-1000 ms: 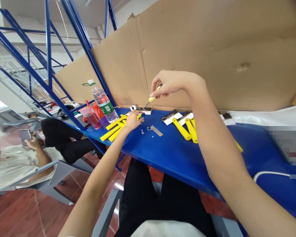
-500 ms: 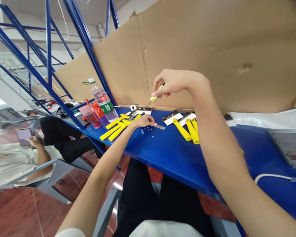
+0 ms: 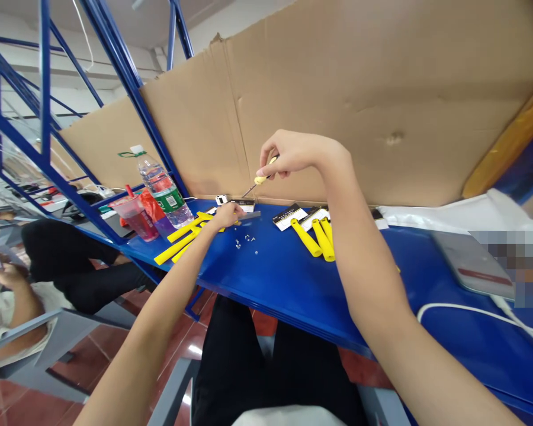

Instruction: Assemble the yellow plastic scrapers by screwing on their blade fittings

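Note:
My right hand (image 3: 288,155), wrist bent, is closed round the handle of a small screwdriver (image 3: 260,179) with a yellow grip. Its thin metal shaft slants down to the left, near the cardboard backing. Lower down, my left hand (image 3: 229,213) pinches a flat metal strip (image 3: 252,215), which sticks out to the right of the fingers just above the blue table (image 3: 275,284). Several small screws (image 3: 247,239) lie scattered in front of that hand. Yellow plastic handles (image 3: 177,245) lie beside my left forearm, partly covered by it. More yellow handles (image 3: 306,238) rest near my right forearm.
Black-and-white packaging cards (image 3: 289,217) lie along the back. A water bottle (image 3: 164,192) and a pink drink cup (image 3: 137,218) stand at the left. Cardboard (image 3: 311,89) walls the rear. At right are a tablet-like device (image 3: 466,266) and white cable (image 3: 439,305). A person (image 3: 22,307) sits at left.
The view has swung right, so everything appears farther left. My left hand has moved back from the screws with the metal strip. The right hand keeps its grip on the screwdriver.

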Demonstrator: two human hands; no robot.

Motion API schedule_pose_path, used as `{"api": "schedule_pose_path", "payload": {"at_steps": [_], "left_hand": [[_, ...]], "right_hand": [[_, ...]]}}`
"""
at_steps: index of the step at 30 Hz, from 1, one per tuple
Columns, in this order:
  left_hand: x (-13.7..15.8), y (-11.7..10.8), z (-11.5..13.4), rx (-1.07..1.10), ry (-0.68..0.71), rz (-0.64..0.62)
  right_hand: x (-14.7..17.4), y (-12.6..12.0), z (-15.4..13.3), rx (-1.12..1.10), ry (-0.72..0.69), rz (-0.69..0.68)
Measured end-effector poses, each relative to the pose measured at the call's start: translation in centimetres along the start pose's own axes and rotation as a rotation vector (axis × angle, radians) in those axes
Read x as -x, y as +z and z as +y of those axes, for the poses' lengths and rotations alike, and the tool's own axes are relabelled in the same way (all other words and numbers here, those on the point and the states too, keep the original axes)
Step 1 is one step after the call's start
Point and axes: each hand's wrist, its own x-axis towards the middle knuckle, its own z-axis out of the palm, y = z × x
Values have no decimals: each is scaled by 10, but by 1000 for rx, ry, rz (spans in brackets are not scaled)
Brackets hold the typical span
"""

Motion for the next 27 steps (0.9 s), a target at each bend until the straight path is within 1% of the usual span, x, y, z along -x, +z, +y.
{"api": "schedule_pose_path", "payload": {"at_steps": [2, 3, 5, 7, 9, 10, 12, 13, 15, 17, 18, 20, 22, 23, 24, 26, 27], "left_hand": [[-1, -6, 0, -64, -56, 86], [-1, -6, 2, -85, -68, 109], [0, 3, 13, -92, -45, 104], [2, 22, 33, -64, 18, 37], [2, 44, 58, -17, 94, -42], [1, 54, 71, 11, 135, -97], [-1, 67, 93, 28, 146, -151], [-2, 71, 101, 41, 141, -142], [-1, 72, 113, 78, 142, -81], [6, 71, 118, 129, 172, -15], [12, 70, 120, 162, 211, -5], [24, 71, 123, 225, 327, -51], [36, 74, 126, 291, 416, -134], [40, 76, 128, 325, 416, -167], [43, 79, 129, 349, 386, -185], [43, 84, 131, 337, 292, -181], [42, 87, 132, 292, 244, -167]], "right_hand": [[3, -4, 3, -4, 15, 23], [5, -6, 5, -2, 25, 36], [8, -10, 8, 9, 45, 62], [11, -12, 9, 24, 53, 90], [13, -13, 10, 43, 47, 154], [13, -13, 10, 55, 38, 210], [15, -14, 9, 77, 3, 351], [16, -15, 9, 85, -22, 420], [19, -18, 7, 91, -73, 521], [22, -21, 5, 93, -103, 591], [24, -23, 3, 102, -105, 611], [28, -26, 0, 131, -88, 623], [29, -28, -3, 158, -36, 577], [29, -29, -4, 160, -2, 543], [28, -29, -4, 152, 32, 507], [26, -29, -4, 126, 73, 423], [24, -28, -4, 113, 74, 392]]}}
